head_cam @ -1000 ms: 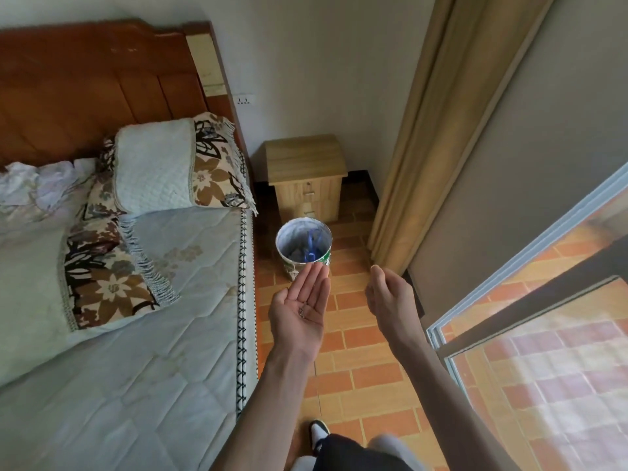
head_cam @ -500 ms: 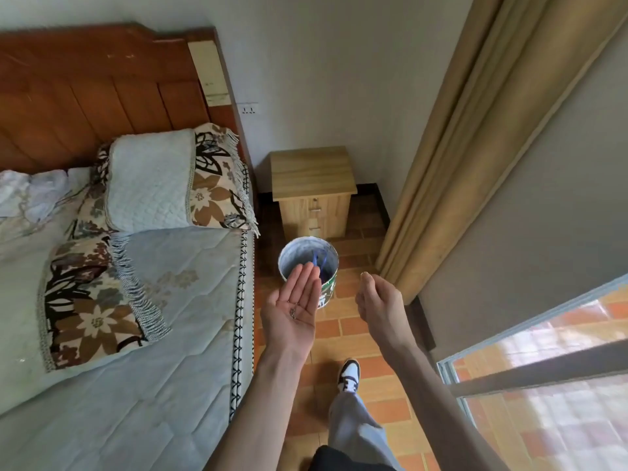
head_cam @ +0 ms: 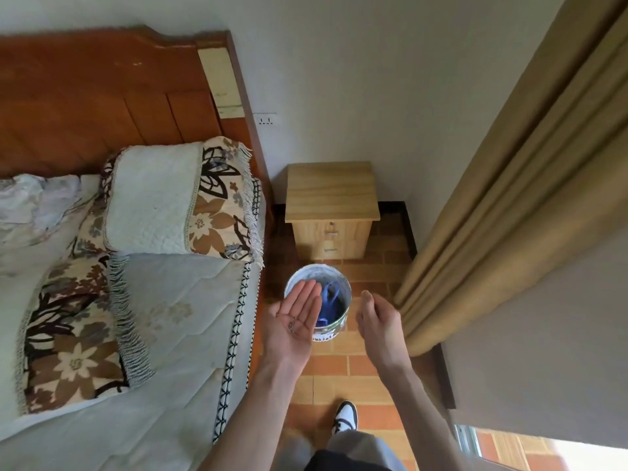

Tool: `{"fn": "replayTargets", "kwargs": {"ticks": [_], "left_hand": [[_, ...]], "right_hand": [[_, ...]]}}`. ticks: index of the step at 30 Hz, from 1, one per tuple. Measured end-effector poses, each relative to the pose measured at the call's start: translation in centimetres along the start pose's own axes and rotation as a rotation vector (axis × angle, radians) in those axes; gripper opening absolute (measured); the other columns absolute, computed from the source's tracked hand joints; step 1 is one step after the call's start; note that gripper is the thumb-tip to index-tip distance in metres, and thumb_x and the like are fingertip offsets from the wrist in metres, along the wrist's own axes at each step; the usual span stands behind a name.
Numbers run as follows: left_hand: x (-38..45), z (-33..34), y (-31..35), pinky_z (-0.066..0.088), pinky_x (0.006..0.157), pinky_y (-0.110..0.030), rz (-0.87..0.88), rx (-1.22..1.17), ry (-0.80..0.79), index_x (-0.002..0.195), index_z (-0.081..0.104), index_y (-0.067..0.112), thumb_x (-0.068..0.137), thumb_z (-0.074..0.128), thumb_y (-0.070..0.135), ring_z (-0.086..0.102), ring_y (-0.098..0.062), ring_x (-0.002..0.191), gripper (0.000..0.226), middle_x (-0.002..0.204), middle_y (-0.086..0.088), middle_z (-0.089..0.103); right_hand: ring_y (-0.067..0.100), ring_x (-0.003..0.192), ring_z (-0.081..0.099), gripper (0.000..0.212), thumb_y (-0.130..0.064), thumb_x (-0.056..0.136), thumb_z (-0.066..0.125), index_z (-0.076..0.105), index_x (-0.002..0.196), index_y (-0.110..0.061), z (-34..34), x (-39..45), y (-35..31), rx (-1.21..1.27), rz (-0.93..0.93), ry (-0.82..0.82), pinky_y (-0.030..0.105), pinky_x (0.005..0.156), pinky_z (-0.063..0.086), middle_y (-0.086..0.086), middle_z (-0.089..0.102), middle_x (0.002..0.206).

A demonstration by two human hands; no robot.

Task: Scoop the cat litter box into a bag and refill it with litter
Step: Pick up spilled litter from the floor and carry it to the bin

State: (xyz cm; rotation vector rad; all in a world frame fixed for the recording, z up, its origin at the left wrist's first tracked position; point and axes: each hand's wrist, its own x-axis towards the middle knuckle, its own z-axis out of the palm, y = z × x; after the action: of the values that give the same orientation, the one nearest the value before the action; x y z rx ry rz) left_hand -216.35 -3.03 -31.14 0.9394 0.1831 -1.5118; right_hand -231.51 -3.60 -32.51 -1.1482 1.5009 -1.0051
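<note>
Head view: left hand flat, palm up, fingers spread loose, with a few small dark bits lying on the palm, held over the near rim of a round bucket on the tiled floor between bed and curtain. Right hand beside the bucket, fingers loosely curled, grasping nothing. Something blue lies inside the bucket; wooden nightstand just behind it; no litter box in view.
</note>
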Motion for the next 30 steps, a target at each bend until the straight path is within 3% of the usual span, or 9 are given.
{"fn": "replayTargets", "kwargs": {"ticks": [10,15,18,30], "left_hand": [[8.7,4.8,1.8,0.049,0.107,-0.040,0.047,-0.026,0.022,0.126,0.064,-0.008,0.103,0.026,0.014,0.070,-0.033,0.116,0.050,0.124,-0.023,0.070],[14.5,5.2,2.5,0.048,0.107,-0.041,0.040,-0.035,0.014,0.129,0.062,-0.008,0.104,0.025,0.017,0.069,-0.034,0.116,0.051,0.126,-0.024,0.069],[18.5,4.7,2.5,0.054,0.104,-0.040,0.039,-0.029,0.013,0.129,0.061,-0.006,0.104,0.024,0.018,0.069,-0.033,0.118,0.051,0.127,-0.022,0.069],[35.6,-2.4,0.4,0.050,0.104,-0.041,0.065,0.151,0.058,0.123,0.065,-0.007,0.106,0.018,0.022,0.070,-0.032,0.115,0.057,0.119,-0.023,0.073]], "right_hand": [[0.017,0.056,0.025,0.042,-0.016,0.103,0.040,0.032,0.063,-0.017,1.8,9.7,0.3,0.016,0.034,-0.051,0.038,0.052,0.026,-0.002,0.031,0.056],[0.020,0.059,0.024,0.040,-0.016,0.104,0.040,0.030,0.066,-0.011,3.4,14.4,1.4,0.026,0.062,-0.030,0.039,0.054,0.025,0.001,0.029,0.058],[0.019,0.059,0.024,0.040,-0.014,0.104,0.041,0.030,0.065,-0.015,4.6,17.4,2.7,0.028,0.057,-0.028,0.036,0.053,0.024,0.000,0.029,0.058],[0.016,0.058,0.027,0.043,-0.021,0.103,0.041,0.032,0.061,-0.021,11.7,28.8,16.9,0.025,0.103,0.018,0.037,0.056,0.027,-0.006,0.032,0.057]]}}
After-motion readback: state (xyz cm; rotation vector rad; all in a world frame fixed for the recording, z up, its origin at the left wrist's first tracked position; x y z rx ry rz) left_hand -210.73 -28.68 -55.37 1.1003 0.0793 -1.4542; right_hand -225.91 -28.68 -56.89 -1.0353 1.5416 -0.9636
